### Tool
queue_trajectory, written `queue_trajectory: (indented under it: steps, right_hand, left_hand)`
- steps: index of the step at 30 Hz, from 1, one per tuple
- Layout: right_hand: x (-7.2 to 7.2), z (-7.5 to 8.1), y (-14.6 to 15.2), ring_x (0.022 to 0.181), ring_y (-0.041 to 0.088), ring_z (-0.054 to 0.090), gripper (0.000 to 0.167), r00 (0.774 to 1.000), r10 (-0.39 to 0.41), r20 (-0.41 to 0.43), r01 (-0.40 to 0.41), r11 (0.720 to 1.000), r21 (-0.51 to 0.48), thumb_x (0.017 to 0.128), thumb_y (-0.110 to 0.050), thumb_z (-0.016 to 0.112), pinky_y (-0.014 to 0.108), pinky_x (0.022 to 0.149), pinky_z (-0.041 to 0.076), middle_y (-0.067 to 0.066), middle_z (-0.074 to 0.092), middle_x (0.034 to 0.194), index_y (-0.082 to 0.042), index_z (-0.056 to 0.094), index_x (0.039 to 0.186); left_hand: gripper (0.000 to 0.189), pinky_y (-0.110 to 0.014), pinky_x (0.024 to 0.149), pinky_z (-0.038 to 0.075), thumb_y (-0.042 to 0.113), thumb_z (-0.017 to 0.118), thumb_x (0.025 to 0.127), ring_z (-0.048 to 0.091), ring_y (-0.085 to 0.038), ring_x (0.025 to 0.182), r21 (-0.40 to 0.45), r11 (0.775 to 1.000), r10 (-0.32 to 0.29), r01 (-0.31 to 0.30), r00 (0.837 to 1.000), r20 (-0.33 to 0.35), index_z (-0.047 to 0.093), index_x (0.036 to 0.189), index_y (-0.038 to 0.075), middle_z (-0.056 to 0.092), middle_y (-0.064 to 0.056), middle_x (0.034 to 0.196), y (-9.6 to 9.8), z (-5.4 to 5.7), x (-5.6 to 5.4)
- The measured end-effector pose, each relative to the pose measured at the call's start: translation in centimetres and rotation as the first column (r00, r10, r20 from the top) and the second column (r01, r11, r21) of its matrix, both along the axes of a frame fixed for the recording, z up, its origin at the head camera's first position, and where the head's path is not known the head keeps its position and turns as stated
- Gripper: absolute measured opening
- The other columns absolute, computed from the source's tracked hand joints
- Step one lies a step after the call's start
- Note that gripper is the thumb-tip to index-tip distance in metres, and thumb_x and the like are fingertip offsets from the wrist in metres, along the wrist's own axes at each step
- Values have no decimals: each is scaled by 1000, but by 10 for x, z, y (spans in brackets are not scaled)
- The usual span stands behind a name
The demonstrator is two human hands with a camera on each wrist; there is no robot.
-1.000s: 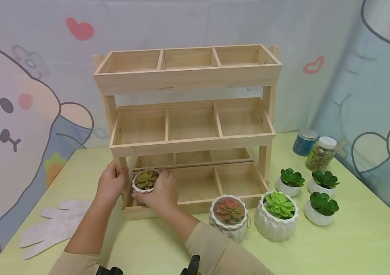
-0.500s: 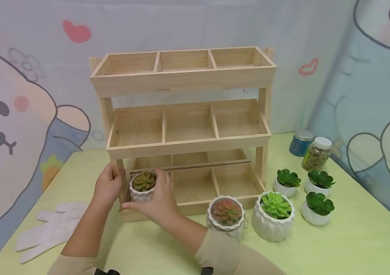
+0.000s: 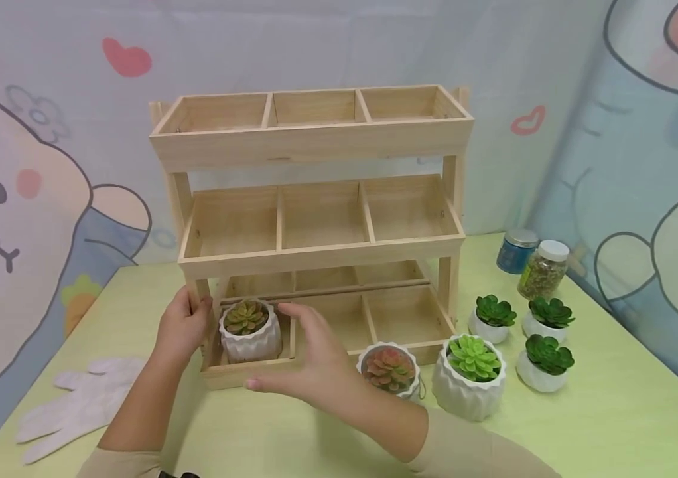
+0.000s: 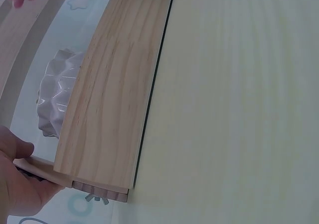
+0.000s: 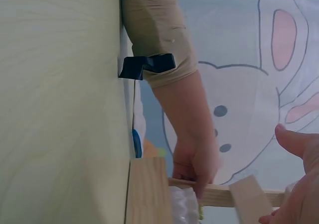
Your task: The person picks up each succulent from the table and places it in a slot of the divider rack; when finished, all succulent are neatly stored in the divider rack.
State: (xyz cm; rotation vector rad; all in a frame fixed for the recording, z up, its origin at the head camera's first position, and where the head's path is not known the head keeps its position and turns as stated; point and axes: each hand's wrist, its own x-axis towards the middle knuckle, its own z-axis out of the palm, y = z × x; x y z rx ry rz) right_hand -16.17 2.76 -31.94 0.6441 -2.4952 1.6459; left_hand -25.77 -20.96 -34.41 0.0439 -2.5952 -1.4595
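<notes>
A potted succulent (image 3: 252,346) with olive-brown leaves and a white ribbed pot sits in the bottom-left compartment of a three-tier wooden plant stand (image 3: 315,143). My left hand (image 3: 180,328) grips the stand's left upright; in the left wrist view its thumb and fingers (image 4: 45,190) pinch that wooden piece. My right hand (image 3: 321,362) hovers just right of the pot, thumb and fingers spread apart, holding nothing. In the left wrist view the white pot (image 4: 59,92) shows partly behind the stand's front board.
Right of the stand are a red succulent (image 3: 389,369), partly behind the right forearm, a bright green succulent (image 3: 470,392), and several small dark green ones (image 3: 544,362). A blue jar (image 3: 516,252) and a granule-filled jar (image 3: 543,271) stand behind. White gloves (image 3: 82,405) lie left.
My right hand has let go of the succulent pot and drawn back to the right, fingers spreading. The pot now rests in the bottom-left compartment. My left hand keeps its grip on the upright.
</notes>
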Motion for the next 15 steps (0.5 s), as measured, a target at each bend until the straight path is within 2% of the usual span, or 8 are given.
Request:
queue_trajectory:
  steps: [3,9,15]
  right_hand:
    - [10,6,17,131,14,32,93,999,35,-12,-35,999,12,63,-47,84,48,104,31,-14,36,140,-28,36,140]
    - [23,15,44,129,7,34,87,986,85,-144,-97,992,-79,63,-34,87,44,107,27,-16,41,137,-28,41,137]
    - [26,17,70,131,11,33,92,974,52,-221,-61,998,-33,61,-32,88,48,106,27,-16,40,139,-29,39,139]
  left_hand:
    - [36,-59,88,43,23,38,101,46,-47,115,-2,1000,-1,1,1000,-3,39,125,-4,44,-30,130,1,1,0]
    - [37,-59,91,41,22,38,101,45,-47,117,2,1000,1,-1,1000,-6,39,127,-4,43,-30,132,0,0,0]
    - [39,-59,91,40,22,39,101,44,-48,118,18,1000,-4,4,1000,-10,38,130,-4,42,-30,133,0,-1,-1]
